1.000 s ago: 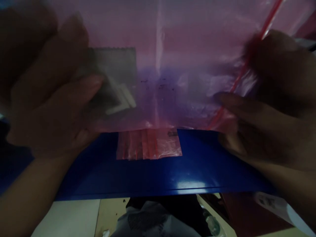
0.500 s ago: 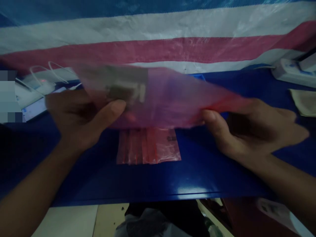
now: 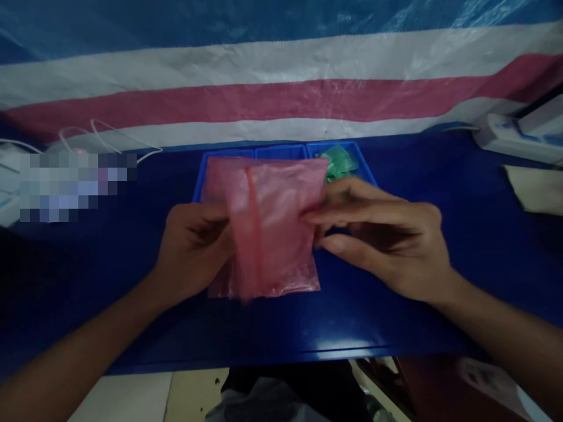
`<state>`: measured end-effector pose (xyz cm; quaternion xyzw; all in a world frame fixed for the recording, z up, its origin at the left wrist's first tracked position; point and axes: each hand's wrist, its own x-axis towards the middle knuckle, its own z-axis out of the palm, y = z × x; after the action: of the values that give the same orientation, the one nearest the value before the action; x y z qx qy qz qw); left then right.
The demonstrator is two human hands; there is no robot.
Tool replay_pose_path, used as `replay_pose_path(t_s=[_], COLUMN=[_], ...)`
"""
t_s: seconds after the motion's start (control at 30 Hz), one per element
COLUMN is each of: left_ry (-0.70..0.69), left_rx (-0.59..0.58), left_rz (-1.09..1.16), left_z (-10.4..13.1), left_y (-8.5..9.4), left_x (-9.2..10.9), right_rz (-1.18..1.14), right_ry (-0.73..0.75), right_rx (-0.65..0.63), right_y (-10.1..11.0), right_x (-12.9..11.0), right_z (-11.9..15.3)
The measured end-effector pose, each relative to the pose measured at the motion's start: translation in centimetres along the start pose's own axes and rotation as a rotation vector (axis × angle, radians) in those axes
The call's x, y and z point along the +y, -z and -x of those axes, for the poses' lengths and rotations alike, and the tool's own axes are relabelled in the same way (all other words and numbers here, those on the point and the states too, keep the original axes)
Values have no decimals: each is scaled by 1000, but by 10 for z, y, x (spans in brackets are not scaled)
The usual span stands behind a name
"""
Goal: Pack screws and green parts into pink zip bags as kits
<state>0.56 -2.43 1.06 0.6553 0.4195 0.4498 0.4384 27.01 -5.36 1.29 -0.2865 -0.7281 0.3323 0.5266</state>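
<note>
A pink plastic zip bag (image 3: 281, 217), blurred by motion, stands raised over the desk with its red zip strip running up and down near its left side. My left hand (image 3: 193, 246) is closed on the bag's left edge, its fingertips partly hidden behind the plastic. At the bag's right edge is my right hand (image 3: 387, 240); its index fingertip overlaps the plastic while the thumb stays apart. More pink zip bags (image 3: 308, 282) lie on the desk underneath, mostly covered by the raised one.
Behind the bag stands a blue divided tray (image 3: 363, 161) with green packets (image 3: 338, 161) in its right compartment. White cables (image 3: 103, 135) lie at the back left. A white power strip (image 3: 505, 138) and a beige cloth-like piece (image 3: 534, 187) are at the right. The blue desk (image 3: 373, 328) has its front edge near me.
The bag has swung from stretched sideways between both hands to upright, lower and nearer the middle. My hands have come closer together, and the right fingers have loosened from its end.
</note>
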Motion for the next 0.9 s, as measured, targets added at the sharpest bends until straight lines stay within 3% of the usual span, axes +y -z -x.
replay_pose_path(t_s=[0.13, 0.23, 0.3, 0.4, 0.5, 0.6, 0.73, 0.9], left_ry=[58, 8, -23, 1, -199, -330, -330, -412], left_rx=[-93, 46, 180, 207, 205, 43, -233, -285], left_rz=[9, -108, -169, -464, -892, -1024, -973, -948], left_z=[-6, -19, -32, -50, -59, -57, -50, -53], left_y=[-1, 12, 29, 57, 74, 79, 77, 73], left_x=[13, 17, 14, 8, 4, 4, 0, -16], right_rz=[13, -10, 29, 214, 450, 630, 626, 628], right_ry=[-55, -46, -13, 156, 318, 348, 367, 373], right_rx=[61, 14, -62, -228, -420, -543, -489, -383], right_y=[-9, -13, -14, -16, -20, -23, -23, -15], right_x=[7, 12, 15, 19, 23, 26, 26, 18], right_z=[4, 6, 7, 8, 12, 15, 17, 12])
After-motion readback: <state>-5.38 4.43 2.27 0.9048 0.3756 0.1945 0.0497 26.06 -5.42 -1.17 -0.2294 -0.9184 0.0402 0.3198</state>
